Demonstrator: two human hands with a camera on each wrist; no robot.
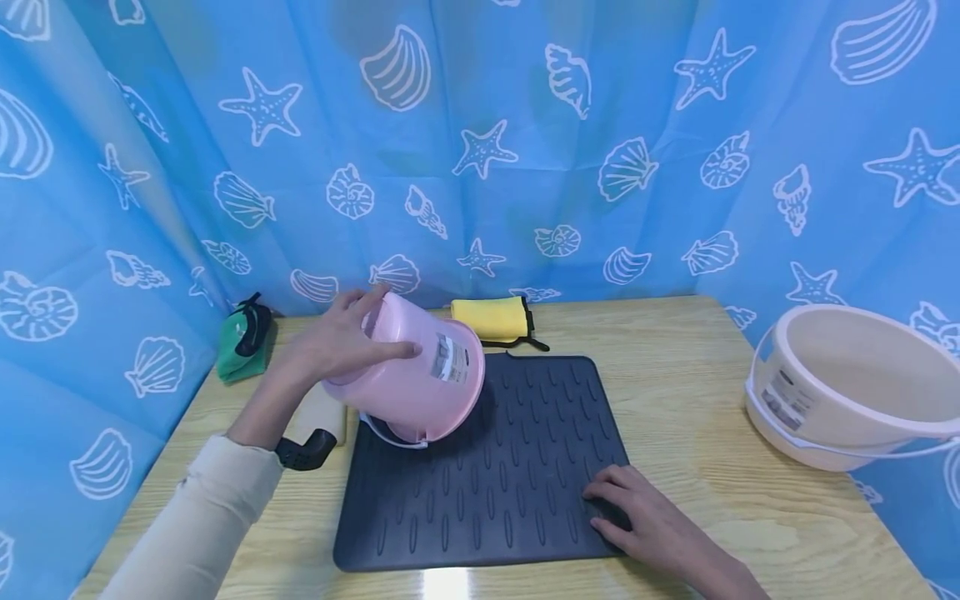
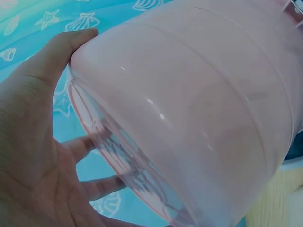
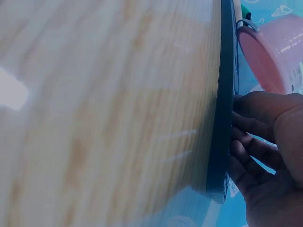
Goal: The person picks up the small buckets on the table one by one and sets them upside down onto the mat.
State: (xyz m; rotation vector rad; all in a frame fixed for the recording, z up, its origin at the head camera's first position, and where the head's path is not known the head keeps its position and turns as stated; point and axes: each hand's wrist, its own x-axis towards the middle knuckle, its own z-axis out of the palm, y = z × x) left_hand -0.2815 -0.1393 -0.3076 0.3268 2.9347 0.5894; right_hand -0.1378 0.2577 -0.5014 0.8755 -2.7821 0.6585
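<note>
My left hand (image 1: 341,337) grips a pink bucket (image 1: 408,367) at its base, thumb and fingers at opposite sides of the bottom rim. The bucket is tipped on its side, its mouth facing right and down over a dark grey drying mat (image 1: 480,500) with raised ridges. Its handle (image 1: 393,437) hangs below. In the left wrist view, fingers (image 2: 102,187) show against the base ring of the bucket (image 2: 189,94). At the mat's front right edge, my right hand (image 1: 645,521) rests with its fingertips on the mat. In the right wrist view its fingers (image 3: 258,146) are slightly bent against the mat (image 3: 222,104).
A cream bucket (image 1: 795,408) stands upright at the table's right edge. A folded yellow cloth (image 1: 491,319) lies behind the mat, a green and black bundle (image 1: 243,342) at the back left. A pale flat item (image 1: 322,417) lies partly hidden under my left arm. A blue shell-patterned curtain (image 1: 517,208) surrounds the table.
</note>
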